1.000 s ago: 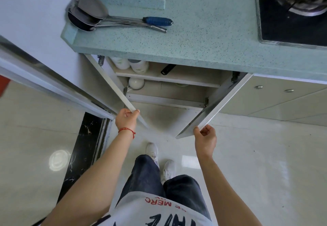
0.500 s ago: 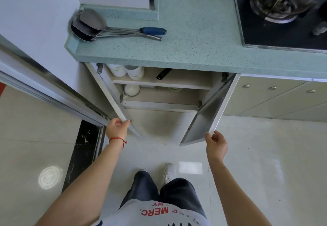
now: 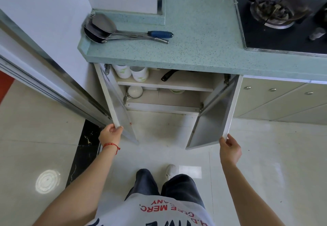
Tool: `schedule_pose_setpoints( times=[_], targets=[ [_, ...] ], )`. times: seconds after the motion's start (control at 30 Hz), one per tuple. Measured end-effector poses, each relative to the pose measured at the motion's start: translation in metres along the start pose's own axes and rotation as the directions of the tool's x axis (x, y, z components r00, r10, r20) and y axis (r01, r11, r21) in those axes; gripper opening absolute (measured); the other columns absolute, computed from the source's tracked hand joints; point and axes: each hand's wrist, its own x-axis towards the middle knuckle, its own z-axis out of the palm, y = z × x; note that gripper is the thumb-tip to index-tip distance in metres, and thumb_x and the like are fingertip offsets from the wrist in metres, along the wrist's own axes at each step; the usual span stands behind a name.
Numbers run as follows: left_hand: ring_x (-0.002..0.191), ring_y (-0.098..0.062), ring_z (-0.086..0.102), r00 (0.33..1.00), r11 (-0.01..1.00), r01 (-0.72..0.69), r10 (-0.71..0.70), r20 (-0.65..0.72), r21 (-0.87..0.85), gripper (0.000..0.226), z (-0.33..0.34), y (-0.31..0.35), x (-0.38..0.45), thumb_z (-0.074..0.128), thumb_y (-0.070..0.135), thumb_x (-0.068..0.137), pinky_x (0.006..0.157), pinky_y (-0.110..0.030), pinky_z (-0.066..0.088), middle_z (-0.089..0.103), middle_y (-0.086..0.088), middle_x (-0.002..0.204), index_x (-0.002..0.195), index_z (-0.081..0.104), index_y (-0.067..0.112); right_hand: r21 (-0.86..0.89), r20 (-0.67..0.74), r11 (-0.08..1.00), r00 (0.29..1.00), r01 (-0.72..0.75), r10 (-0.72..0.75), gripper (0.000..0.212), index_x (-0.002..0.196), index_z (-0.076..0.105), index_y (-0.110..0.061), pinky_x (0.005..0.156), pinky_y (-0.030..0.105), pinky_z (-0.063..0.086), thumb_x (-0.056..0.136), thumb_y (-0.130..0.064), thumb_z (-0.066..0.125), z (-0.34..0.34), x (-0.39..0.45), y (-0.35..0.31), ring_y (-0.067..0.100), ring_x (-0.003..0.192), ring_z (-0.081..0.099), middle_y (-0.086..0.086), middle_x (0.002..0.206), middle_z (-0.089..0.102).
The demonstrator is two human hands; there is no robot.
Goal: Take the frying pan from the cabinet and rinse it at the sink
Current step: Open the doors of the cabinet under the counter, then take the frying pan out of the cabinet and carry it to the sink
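Between the hands, the cabinet [image 3: 168, 91] stands open. The left hand [image 3: 110, 134] grips the smooth white edge of the left door [image 3: 116, 105]; the right hand [image 3: 230, 147] pinches the corner of the flat grey right door [image 3: 212, 116]. Beyond both, the frying pan's black handle [image 3: 169, 75] juts from the upper shelf, beside two white cups [image 3: 131, 71], under the speckled counter [image 3: 194, 36].

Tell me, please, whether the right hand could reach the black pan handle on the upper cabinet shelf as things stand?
Probably yes: both white cabinet doors stand open and nothing blocks the black pan handle, though the right hand holds the right door's edge and must release first.
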Motion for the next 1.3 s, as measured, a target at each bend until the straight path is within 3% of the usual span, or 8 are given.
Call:
schedule_pose_setpoints(
  times=[0.27,0.37,0.47,0.7,0.77,0.9,1.07,1.3],
  targets=[
    [0.091,-0.034,0.061,0.999,1.000,0.020,-0.020,-0.034,0.009,0.021,-0.017,-0.011,0.000,0.059,0.018,0.085,0.074,-0.050,0.056,0.064,-0.012,0.090,0.098,0.067,0.004,0.011,-0.063,0.999,0.997,-0.034,0.035,0.039,0.128,0.055,-0.008,0.096,0.033,0.041,0.090,-0.018,0.055,-0.015,0.000,0.004,0.025,0.090,0.056,0.013,0.101,0.064],
    [0.092,-0.037,0.062,0.998,0.999,0.042,-0.042,-0.056,0.005,0.024,-0.020,-0.017,0.002,0.058,0.018,0.086,0.065,-0.040,0.056,0.065,-0.020,0.100,0.102,0.067,0.004,0.018,-0.096,0.998,0.994,-0.052,0.053,0.038,0.127,0.055,-0.007,0.096,0.035,0.041,0.090,-0.019,0.055,-0.021,0.003,0.006,0.033,0.102,0.059,0.017,0.110,0.066],
    [0.097,-0.039,0.060,0.993,0.999,0.047,-0.049,-0.107,-0.015,0.026,-0.021,-0.018,0.000,0.055,0.014,0.087,0.074,-0.037,0.050,0.066,-0.023,0.101,0.105,0.065,-0.002,0.033,-0.137,0.996,0.987,-0.082,0.086,0.042,0.131,0.050,-0.006,0.096,0.037,0.041,0.090,-0.016,0.052,-0.023,0.002,0.009,0.035,0.106,0.057,0.018,0.113,0.066],
    [0.091,-0.039,0.059,0.987,0.987,0.162,-0.162,-0.004,-0.004,0.030,-0.003,-0.033,-0.032,0.044,0.019,0.093,0.079,-0.041,0.048,0.061,-0.027,0.094,0.080,0.058,-0.005,0.069,-0.098,0.989,0.985,-0.134,0.141,0.050,0.139,0.037,-0.003,0.104,0.037,0.033,0.091,-0.013,0.051,0.000,-0.031,0.013,0.033,0.119,0.052,0.019,0.119,0.063],
    [0.099,-0.038,0.058,0.988,0.993,0.113,-0.117,0.104,0.046,0.030,0.004,-0.037,-0.040,0.042,0.020,0.093,0.088,-0.043,0.046,0.061,-0.022,0.097,0.084,0.060,-0.001,0.021,-0.018,0.994,0.994,-0.107,0.107,0.048,0.137,0.041,-0.002,0.101,0.033,0.034,0.091,-0.014,0.051,0.011,-0.044,0.015,0.032,0.117,0.052,0.018,0.120,0.063],
    [0.126,-0.031,0.047,0.959,0.994,-0.022,-0.008,0.282,0.104,0.041,0.010,-0.037,-0.048,0.046,0.023,0.093,0.106,-0.038,0.035,0.052,-0.016,0.136,0.129,0.050,0.002,-0.076,0.186,0.997,0.982,0.031,-0.017,0.043,0.134,0.045,-0.004,0.088,0.026,0.035,0.093,-0.017,0.050,0.033,-0.072,0.012,0.028,0.113,0.056,0.014,0.121,0.062],
    [0.135,-0.026,0.036,0.872,0.905,-0.347,0.215,0.439,0.246,0.046,0.009,-0.035,-0.042,0.045,0.024,0.094,0.111,-0.036,0.031,0.044,-0.013,0.143,0.137,0.041,0.006,-0.219,0.397,0.941,0.905,0.256,-0.154,0.045,0.135,0.043,-0.008,0.102,0.033,0.037,0.094,-0.024,0.050,0.055,-0.096,0.009,0.023,0.125,0.048,0.010,0.136,0.052],
    [0.142,-0.024,0.024,0.731,0.654,-0.637,0.344,0.590,0.408,0.052,0.011,-0.029,-0.033,0.036,0.031,0.096,0.115,-0.035,0.022,0.031,-0.009,0.152,0.143,0.028,0.010,-0.435,0.551,0.691,0.778,0.577,-0.302,0.051,0.142,0.032,-0.010,0.111,0.031,0.026,0.097,-0.030,0.041,0.075,-0.111,-0.002,0.023,0.135,0.034,0.007,0.148,0.038]
  ],
)
